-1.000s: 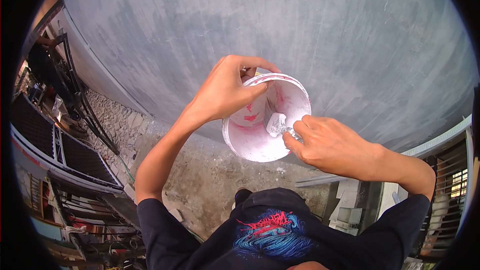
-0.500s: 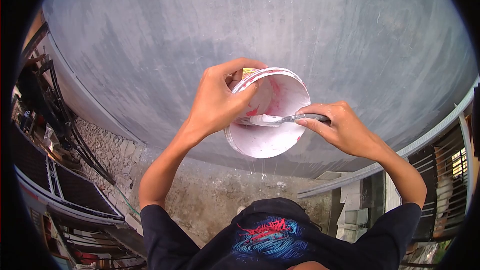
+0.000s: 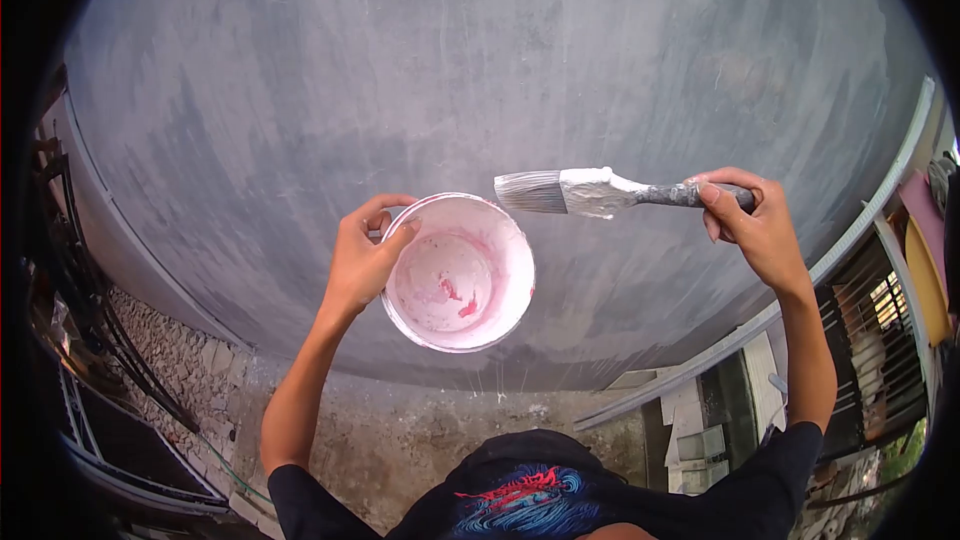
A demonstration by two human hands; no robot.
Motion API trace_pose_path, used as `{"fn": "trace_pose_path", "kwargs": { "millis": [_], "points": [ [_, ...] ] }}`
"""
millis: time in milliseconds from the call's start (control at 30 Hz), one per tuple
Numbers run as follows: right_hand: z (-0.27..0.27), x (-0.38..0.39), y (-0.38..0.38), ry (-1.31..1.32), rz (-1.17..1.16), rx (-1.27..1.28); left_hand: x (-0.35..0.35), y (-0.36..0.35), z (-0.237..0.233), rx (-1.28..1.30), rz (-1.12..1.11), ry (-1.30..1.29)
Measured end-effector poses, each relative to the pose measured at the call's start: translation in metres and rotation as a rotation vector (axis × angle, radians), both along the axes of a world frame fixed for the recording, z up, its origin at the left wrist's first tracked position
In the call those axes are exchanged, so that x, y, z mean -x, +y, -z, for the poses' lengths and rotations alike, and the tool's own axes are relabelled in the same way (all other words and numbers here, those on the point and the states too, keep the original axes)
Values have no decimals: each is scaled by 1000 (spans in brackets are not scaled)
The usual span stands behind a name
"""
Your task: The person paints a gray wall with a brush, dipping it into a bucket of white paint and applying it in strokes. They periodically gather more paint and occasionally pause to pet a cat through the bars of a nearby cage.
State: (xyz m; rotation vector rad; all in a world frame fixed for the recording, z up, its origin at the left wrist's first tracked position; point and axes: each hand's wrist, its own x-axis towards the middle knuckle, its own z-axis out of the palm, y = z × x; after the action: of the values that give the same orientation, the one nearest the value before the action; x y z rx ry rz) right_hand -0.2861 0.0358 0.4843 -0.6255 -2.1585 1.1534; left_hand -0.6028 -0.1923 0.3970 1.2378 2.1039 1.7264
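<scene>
My left hand (image 3: 368, 252) grips the left rim of a white bucket (image 3: 512, 285), which has pink and red stains inside and a thin coat of paint at the bottom. My right hand (image 3: 752, 220) is closed on the dark handle of a paintbrush (image 3: 590, 192). The brush lies level above and to the right of the bucket, its grey bristles pointing left. White paint coats its ferrule. Behind both stands a grey wall (image 3: 600, 60) with streaky light and dark patches.
Dark cables or hoses (image 3: 130, 360) run down the left side beside rubble (image 3: 190, 350). A concrete floor (image 3: 400, 440) lies below the wall. At the right are a pale metal rail (image 3: 700, 368) and a barred window or grille (image 3: 875, 365).
The brush has come out of the bucket and moved up, in my right hand. My left hand has brought the bucket left and down, and its opening now faces the camera more.
</scene>
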Motion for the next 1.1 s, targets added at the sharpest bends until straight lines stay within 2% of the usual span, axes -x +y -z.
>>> {"fn": "trace_pose_path", "kwargs": {
  "millis": [67,133,200,233,267,367,533,600,733,800,833,1000,1100],
  "points": [
    [-13,-10,3,46,22,-385,9,-5,18,11,18,-23],
    [-25,-15,9,60,54,-484,15,-8,34,57,15,-65],
    [-38,-11,13,57,105,-967,14,-12,43,85,33,-63],
    [-42,-6,17,70,95,-1124,12,-13,48,117,36,-66],
    [-49,-4,20,67,110,-1124,10,-15,51,119,50,-60],
    [-74,0,30,-142,203,-1370,9,-20,60,96,60,-118],
    [-120,8,80,-194,359,-1462,21,-23,75,103,79,-176],
    [-141,6,105,7,401,-1757,27,-19,84,51,53,-234],
    [-162,7,93,118,585,-1741,31,-16,93,60,36,-273],
    [-158,18,104,193,702,-1962,37,-12,92,77,33,-290],
    [-156,15,116,145,546,-2158,36,-11,93,82,25,-304],
    [-61,36,92,-335,189,-1907,37,-10,98,70,5,-394],
    [-20,32,71,-426,45,-1827,37,-9,101,62,-11,-439]
  ]
}}
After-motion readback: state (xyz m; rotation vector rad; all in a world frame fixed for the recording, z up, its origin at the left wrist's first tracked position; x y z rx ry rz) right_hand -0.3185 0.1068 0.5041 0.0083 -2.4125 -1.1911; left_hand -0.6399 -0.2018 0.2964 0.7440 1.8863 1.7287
